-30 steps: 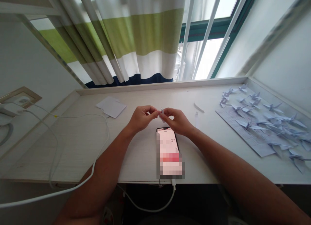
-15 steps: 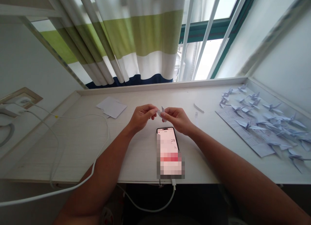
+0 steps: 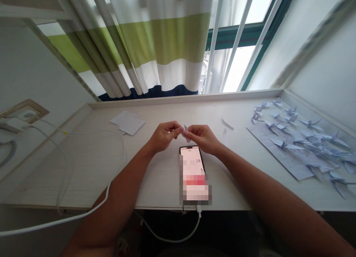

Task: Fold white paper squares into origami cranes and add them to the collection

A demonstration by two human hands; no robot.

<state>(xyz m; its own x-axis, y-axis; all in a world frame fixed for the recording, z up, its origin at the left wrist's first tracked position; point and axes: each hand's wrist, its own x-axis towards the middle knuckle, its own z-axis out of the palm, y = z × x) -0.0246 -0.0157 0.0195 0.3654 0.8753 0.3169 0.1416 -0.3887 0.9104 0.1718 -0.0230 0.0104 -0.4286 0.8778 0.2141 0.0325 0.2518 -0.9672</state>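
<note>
A small folded piece of white paper (image 3: 186, 130) is pinched between my two hands above the desk. My left hand (image 3: 167, 134) closes thumb and fingertips on its left side. On the right side, my right hand (image 3: 202, 137) grips it the same way, and its fingers hide part of the folds. Just below the hands lies a phone (image 3: 194, 166) with a lit screen, partly blurred out. Several folded paper cranes (image 3: 292, 127) cover the right side of the desk.
Square white paper sheets (image 3: 133, 124) lie at the back left. Two thin paper strips (image 3: 228, 124) rest right of my hands. Under the cranes is a printed sheet (image 3: 274, 149). A white cable (image 3: 122, 146) crosses my left forearm; another charging cable (image 3: 198, 214) plugs into the phone.
My hands have come slightly closer together and a little lower, with the left fingertips now meeting the right ones at the paper. Everything else on the desk stays where it was.
</note>
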